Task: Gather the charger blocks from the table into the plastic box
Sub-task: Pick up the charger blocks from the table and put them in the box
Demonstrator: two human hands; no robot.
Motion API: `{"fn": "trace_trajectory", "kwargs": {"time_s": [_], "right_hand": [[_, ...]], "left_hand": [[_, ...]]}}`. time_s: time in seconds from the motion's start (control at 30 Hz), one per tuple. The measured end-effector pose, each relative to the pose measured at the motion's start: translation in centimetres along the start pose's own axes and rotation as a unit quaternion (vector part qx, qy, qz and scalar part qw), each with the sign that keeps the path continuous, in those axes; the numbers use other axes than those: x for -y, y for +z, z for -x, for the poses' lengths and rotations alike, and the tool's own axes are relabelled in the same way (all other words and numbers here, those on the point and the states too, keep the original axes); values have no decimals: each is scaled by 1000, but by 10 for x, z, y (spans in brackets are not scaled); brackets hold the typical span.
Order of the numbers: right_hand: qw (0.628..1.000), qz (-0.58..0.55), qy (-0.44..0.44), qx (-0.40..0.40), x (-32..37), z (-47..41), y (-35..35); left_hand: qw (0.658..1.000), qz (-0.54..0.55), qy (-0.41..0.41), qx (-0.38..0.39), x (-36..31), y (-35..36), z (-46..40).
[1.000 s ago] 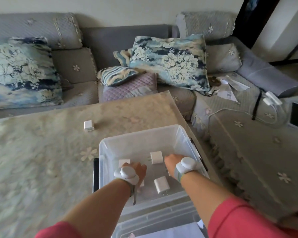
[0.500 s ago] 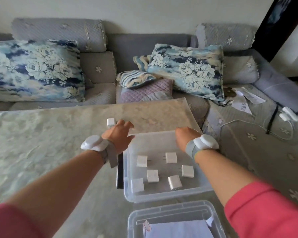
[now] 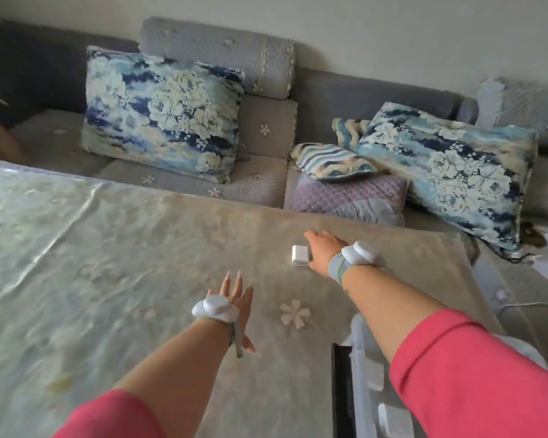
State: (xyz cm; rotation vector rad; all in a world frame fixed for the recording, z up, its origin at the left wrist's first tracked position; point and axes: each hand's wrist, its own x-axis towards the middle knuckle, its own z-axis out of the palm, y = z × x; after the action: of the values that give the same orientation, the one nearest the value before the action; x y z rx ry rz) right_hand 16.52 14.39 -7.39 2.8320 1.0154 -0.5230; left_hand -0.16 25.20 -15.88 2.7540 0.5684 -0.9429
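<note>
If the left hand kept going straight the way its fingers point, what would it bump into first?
Nothing on the table, it seems: the left hand points over bare cloth toward the sofa, though depth is unclear.

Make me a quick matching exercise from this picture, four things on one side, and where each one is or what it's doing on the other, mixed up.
Things:
1. right hand
2. left hand
3. charger block
4. plastic box

Places or states:
A. open, fingers spread, holding nothing
B. lying on the table cloth, out in the open
C. at the lower right, partly hidden by the red sleeve
D. reaching to the lone block, fingers beside it

Pairs: 1-D, 2-A, 3-B, 4-C
</note>
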Motion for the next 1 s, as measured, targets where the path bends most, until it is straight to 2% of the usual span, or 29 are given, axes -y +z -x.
{"fn": "trace_trajectory", "kwargs": {"time_s": [0.2,0.3,0.43,0.6,0.77,0.93,1.0], "right_hand": [[999,27,30,31,28,-71,45],[996,59,61,13,32,-88,68],[993,98,68,-24,36,-96,95],[992,77,79,-65,33,-88,102],[992,22,82,-92,29,-57,65],[984,-56,78,-152,-14,36,1],[980,-66,86,-166,-53,93,-13]], "left_hand": [[999,47,5,14,26,10,-20],[998,57,5,33,26,6,-21],[997,76,-10,16,24,7,-27],[997,78,-5,22,23,6,-23],[995,100,-14,10,29,7,-17],[971,203,-116,-52,-1,19,-16],[976,206,-66,-35,-37,11,-3]]}}
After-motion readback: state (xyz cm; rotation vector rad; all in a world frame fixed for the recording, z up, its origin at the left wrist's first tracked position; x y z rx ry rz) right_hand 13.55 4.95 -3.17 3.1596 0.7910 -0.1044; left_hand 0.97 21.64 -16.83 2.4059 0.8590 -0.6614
